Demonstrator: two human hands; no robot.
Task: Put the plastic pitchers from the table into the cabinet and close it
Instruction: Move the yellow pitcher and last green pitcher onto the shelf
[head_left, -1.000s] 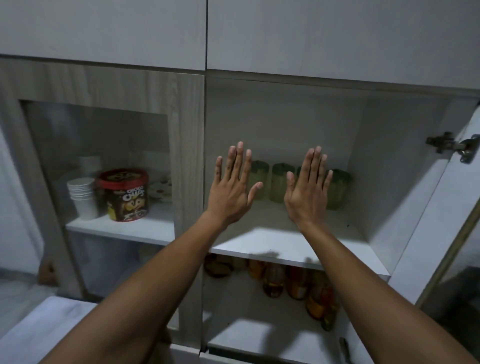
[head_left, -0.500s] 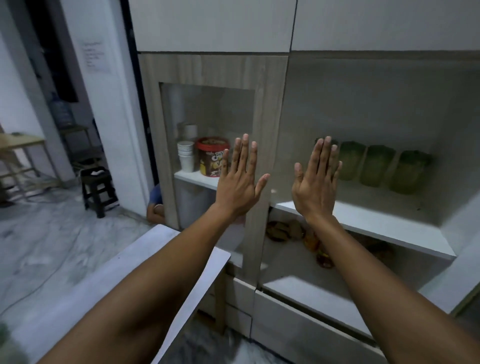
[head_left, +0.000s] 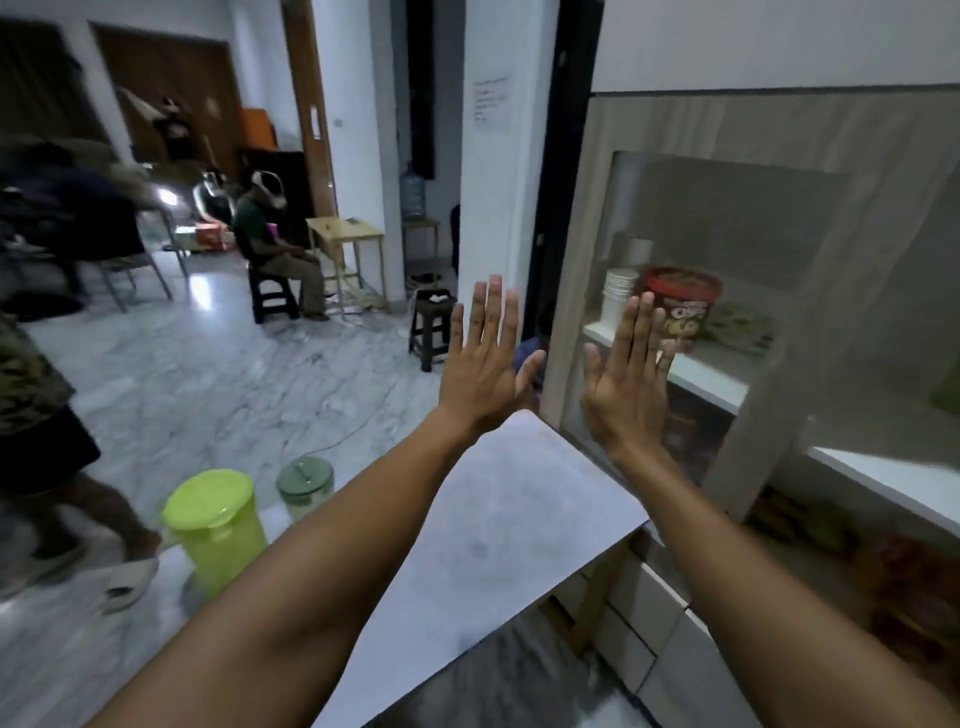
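A lime-green plastic pitcher (head_left: 215, 525) with a lid stands on the white table (head_left: 498, 525) at the lower left. Just behind it is a smaller clear pitcher with a grey-green lid (head_left: 305, 484). My left hand (head_left: 483, 358) and my right hand (head_left: 626, 374) are both raised in front of me, palms forward, fingers spread, holding nothing. They hover above the table's far corner, well right of the pitchers. The cabinet (head_left: 753, 322) fills the right side; its glass-fronted section shows behind my right hand.
Behind the glass sit stacked white cups (head_left: 619, 297) and a red snack tub (head_left: 683, 306). A dark stool (head_left: 431, 327) stands on the marble floor. A person sits at a small wooden desk (head_left: 345, 234) farther back. Someone's legs (head_left: 78, 499) pass at the left.
My view has swung left from the open cabinet shelf to the table and room. The two pitchers on the table have come into sight. Both hands stay raised and spread.
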